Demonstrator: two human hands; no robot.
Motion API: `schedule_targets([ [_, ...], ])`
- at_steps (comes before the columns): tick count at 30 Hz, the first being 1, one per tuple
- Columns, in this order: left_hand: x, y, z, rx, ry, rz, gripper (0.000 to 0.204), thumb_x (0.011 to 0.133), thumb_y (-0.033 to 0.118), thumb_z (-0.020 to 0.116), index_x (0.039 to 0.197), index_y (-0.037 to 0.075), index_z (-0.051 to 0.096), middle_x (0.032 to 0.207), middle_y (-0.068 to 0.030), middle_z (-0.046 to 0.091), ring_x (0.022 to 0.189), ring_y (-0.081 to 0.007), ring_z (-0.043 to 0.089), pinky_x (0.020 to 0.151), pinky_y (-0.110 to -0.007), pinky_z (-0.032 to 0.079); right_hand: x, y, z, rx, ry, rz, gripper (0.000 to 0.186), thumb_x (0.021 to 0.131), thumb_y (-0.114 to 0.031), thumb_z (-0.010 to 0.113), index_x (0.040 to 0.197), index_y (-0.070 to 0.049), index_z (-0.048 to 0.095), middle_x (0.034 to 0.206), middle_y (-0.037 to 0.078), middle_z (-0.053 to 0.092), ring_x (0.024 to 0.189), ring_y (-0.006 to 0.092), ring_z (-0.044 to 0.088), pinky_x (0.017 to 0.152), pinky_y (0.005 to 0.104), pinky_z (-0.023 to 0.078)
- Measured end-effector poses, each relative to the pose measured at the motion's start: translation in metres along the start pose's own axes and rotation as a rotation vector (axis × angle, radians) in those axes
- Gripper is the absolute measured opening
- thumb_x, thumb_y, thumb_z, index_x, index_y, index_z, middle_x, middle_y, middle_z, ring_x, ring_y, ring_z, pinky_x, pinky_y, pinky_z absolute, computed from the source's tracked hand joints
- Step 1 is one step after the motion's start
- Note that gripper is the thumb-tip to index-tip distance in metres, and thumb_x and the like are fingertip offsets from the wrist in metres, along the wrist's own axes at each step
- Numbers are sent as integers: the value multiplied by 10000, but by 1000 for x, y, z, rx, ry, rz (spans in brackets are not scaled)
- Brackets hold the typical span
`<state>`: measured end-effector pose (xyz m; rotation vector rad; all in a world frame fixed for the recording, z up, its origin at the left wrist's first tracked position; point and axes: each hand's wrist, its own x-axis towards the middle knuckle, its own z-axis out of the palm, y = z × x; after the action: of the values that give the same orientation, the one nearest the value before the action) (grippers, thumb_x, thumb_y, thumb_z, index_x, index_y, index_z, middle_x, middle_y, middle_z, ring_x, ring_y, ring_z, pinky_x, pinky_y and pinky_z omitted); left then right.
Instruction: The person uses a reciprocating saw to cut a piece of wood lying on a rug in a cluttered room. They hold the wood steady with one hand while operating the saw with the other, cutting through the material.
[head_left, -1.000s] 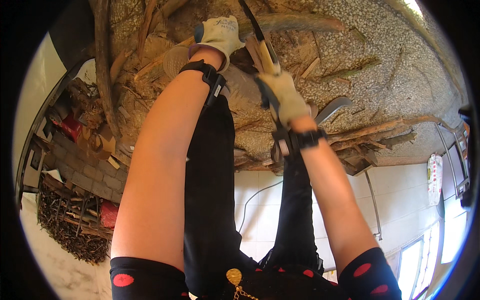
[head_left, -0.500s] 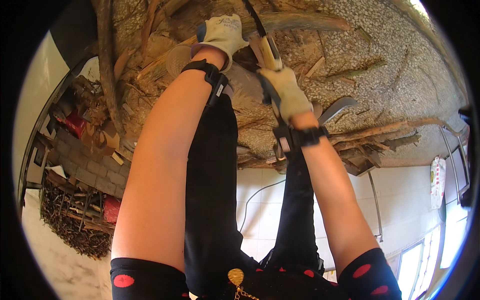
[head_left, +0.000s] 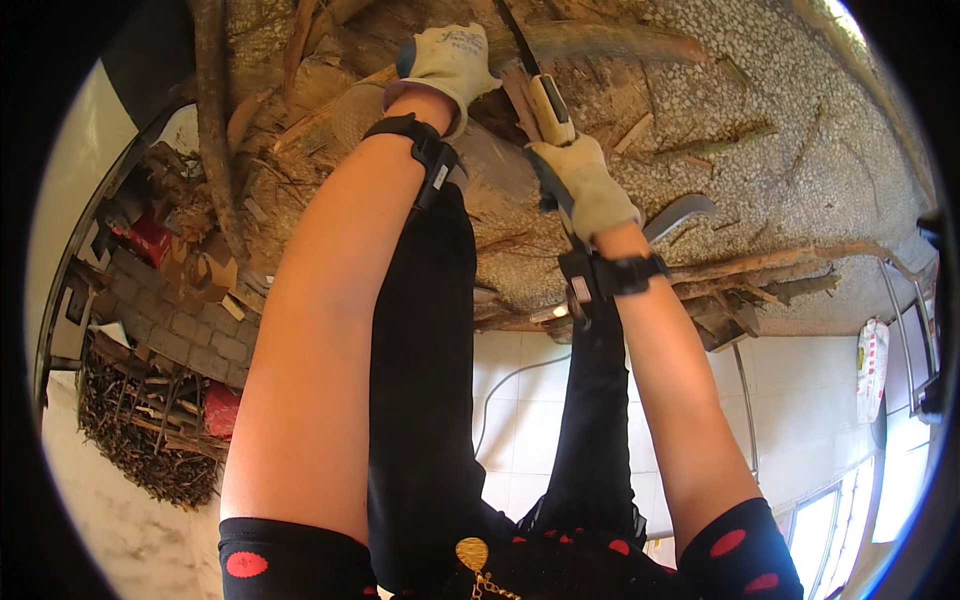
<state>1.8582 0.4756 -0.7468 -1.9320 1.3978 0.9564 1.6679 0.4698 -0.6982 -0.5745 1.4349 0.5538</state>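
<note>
My left hand (head_left: 447, 68), in a cream work glove with a dark palm, is closed over a thick branch (head_left: 610, 42) at the far side; its fingertips are mostly hidden. To its right, my right hand (head_left: 585, 188), gloved the same way, grips a saw. This saw (head_left: 551, 108) has a cream-and-dark handle, and its narrow dark blade points away from me and leaves the top of the picture beside the branch. Just right of my right wrist lies a curved grey blade (head_left: 680, 214), like a sickle's, partly hidden by my arm.
Sticks (head_left: 770, 262) and bark pieces lie over the pebbled ground. A long upright branch (head_left: 212, 120) lies at the left. Below it are a twig heap (head_left: 150, 430), grey bricks (head_left: 190, 335) and a red packet (head_left: 222, 410). My black-trousered legs (head_left: 425, 370) stand close beneath my arms.
My right hand has shifted slightly to the right and toward me, the saw with it. My left hand stays nearly in place on the branch.
</note>
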Motion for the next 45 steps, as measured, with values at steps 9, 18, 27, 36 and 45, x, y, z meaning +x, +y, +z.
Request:
schedule_targets([
  [9,4,-1,2,43,-14,11,667,777,513,672,1232,45,534,1064,-178,647,917,-308,655,781,-420,541,-83,130,-31,-398,164,-262,357,730,-251,741,974,-15,631,854,198,655,781,344,645,682,383,500],
  [18,-2,0,2,13,76,-5,633,757,495,700,1183,49,558,1036,-158,661,940,-294,652,785,-398,544,-15,34,-7,-212,133,-263,310,743,-218,745,882,23,609,693,107,619,590,221,606,497,356,480],
  [27,3,1,1,-7,-60,-35,657,768,516,678,1215,54,537,1117,-159,631,984,-301,635,814,-408,534,-17,21,-18,-558,-44,-331,320,764,-233,707,933,24,617,737,122,627,655,217,627,603,326,515],
  [36,2,0,-1,20,-3,6,662,782,505,671,1237,47,526,1105,-156,634,989,-304,629,847,-412,514,-72,101,-23,-425,196,-244,478,708,-344,742,1017,4,632,887,203,667,844,314,659,738,377,514],
  [45,0,-4,-3,-43,-57,-14,678,770,489,688,1249,44,508,1106,-171,631,995,-311,627,853,-413,509,32,4,-9,-349,-86,-204,449,712,-313,721,991,20,607,828,185,636,768,311,634,676,390,515],
])
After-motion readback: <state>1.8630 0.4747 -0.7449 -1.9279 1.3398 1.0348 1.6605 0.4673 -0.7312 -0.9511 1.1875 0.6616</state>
